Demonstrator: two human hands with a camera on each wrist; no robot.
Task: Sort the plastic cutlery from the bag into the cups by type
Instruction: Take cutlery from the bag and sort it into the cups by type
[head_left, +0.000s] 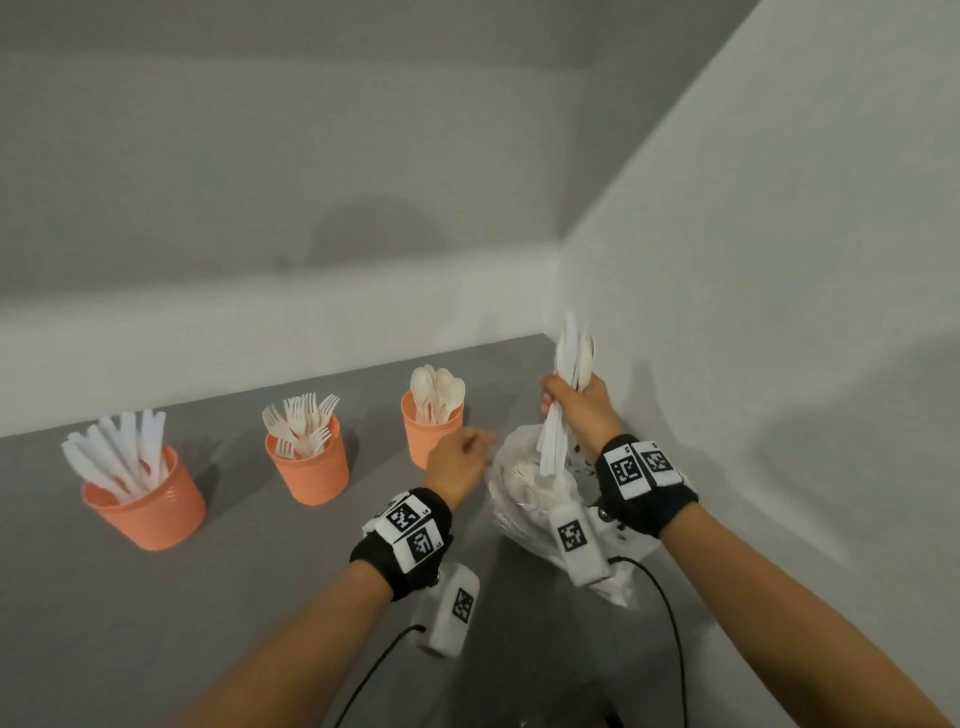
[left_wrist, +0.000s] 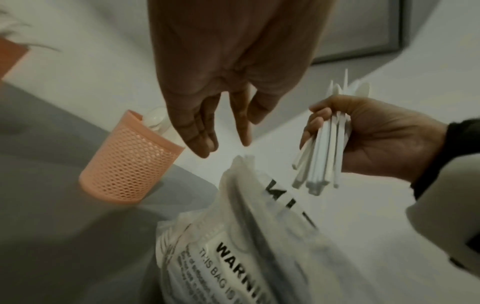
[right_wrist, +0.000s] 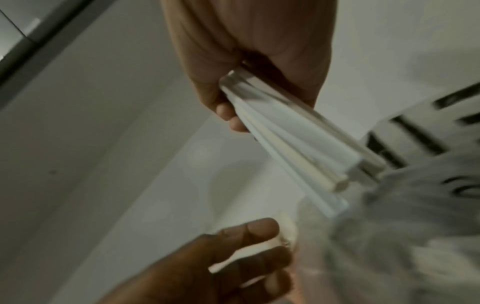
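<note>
Right hand (head_left: 576, 410) grips a cutlery bundle (head_left: 563, 400) above the bag (head_left: 524, 499).
Left hand (head_left: 457, 460) fingers relaxed, empty; best separate types before dropping.

Grey table (head_left: 156, 623) with three orange cups (head_left: 150, 512) (and bag (head_left: 524, 499))

Grey surface (head_left: 130, 623) meeting white walls (head_left: 779, 260) at corner. Black wristbands with square-patterned markers (head_left: 410, 525). Black cables (head_left: 670, 613) trailing near bottom edge. Grey frame edge (left_wrist: 363, 51) on wall.
</note>
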